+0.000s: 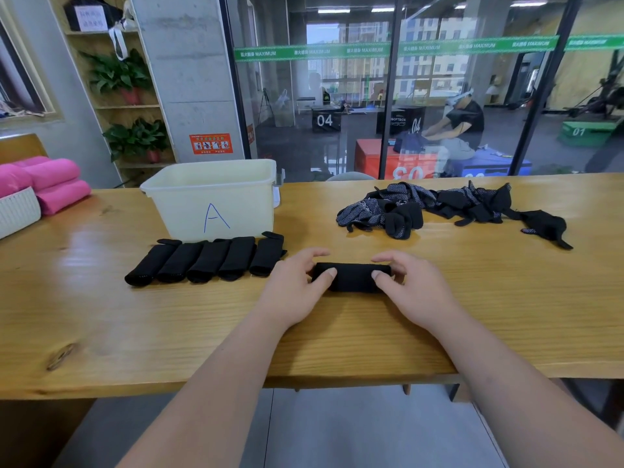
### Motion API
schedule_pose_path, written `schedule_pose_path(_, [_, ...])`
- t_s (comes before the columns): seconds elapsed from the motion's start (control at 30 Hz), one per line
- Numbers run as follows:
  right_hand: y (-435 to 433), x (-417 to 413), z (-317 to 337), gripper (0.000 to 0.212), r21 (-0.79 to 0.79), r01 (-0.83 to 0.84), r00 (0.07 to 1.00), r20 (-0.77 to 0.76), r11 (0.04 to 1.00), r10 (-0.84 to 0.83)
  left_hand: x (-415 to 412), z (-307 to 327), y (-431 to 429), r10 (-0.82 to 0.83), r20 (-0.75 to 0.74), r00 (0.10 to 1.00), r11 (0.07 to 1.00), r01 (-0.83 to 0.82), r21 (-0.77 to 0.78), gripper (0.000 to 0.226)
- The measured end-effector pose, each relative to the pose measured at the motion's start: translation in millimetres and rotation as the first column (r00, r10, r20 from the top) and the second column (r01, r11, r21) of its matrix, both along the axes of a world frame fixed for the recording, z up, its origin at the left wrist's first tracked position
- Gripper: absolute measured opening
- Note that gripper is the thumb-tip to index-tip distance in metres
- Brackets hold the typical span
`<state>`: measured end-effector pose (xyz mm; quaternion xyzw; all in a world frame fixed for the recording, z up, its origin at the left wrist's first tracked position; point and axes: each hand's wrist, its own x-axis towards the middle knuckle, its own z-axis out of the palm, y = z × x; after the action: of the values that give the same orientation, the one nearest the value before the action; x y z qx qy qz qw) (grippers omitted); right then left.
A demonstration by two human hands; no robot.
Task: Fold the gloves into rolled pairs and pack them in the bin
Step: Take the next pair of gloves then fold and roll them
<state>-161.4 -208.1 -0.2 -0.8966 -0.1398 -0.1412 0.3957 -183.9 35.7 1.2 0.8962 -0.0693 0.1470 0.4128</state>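
Wooden table, centre: glove roll lies crosswise. Left hand and right hand each pinch one end, thumbs on top, fingers curled behind, wrists low. Risk: slackened grip lets the roll spring open. Finished rolls just left; bin behind them; loose gloves well right.

Soft daylight from far windows at 12 o'clock and ceiling strip lights evenly brighten the scene. Glare sheens the wooden table at 9 o'clock; reflections streak the glass partition. The black rolled glove pair shows little detail. Edges bow with wide-angle distortion.
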Motion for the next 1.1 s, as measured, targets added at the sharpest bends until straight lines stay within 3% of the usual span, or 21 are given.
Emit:
schedule_pose_path(0.13, [4,0,-3,0.027,-0.193,0.126,0.976,0.201,0.973,-0.087,2,-2,-1,0.076,0.079,0.994,0.986,-0.087,0.146,0.043])
schedule_pose_path(0.27, [7,-1,-6,0.013,-0.302,0.167,0.927,0.371,0.938,-0.045,6,-7,-5,0.04,0.307,0.951,0.934,-0.145,0.326,0.034])
schedule_pose_path(0.33, [9,0,-8,0.019,-0.335,0.172,0.925,0.379,0.927,-0.034,6,-9,-6,-0.034,0.365,0.93,0.905,-0.126,0.406,0.028])
schedule_pose_path(0.43, [12,1,-9,0.03,-0.388,0.171,0.945,0.324,0.906,-0.039,5,-11,-8,-0.104,0.301,0.948,0.863,-0.065,0.501,0.038])
schedule_pose_path(0.67, [13,2,-9,0.036,-0.43,0.143,0.966,0.256,0.891,-0.031,5,-9,-11,-0.084,0.188,0.979,0.823,-0.038,0.566,0.05])
schedule_pose_path(0.83, [10,3,-7,0.033,-0.388,0.143,0.957,0.288,0.911,-0.028,4,-11,-11,-0.029,0.183,0.983,0.866,-0.067,0.495,0.048])
schedule_pose_path(0.93, [8,-2,-6,0.021,-0.342,0.039,0.952,0.299,0.939,0.069,3,-8,-11,0.001,0.226,0.974,0.87,-0.112,0.48,0.044])
schedule_pose_path(1.03, [7,-8,-2,0.005,-0.275,-0.09,0.95,0.264,0.957,0.165,2,-5,-10,-0.004,0.178,0.984,0.888,-0.078,0.452,0.044])
schedule_pose_path(1.1, [7,-8,-1,0.026,-0.289,-0.105,0.957,0.23,0.952,0.176,2,-4,-9,-0.006,0.144,0.99,0.911,-0.054,0.409,0.046])
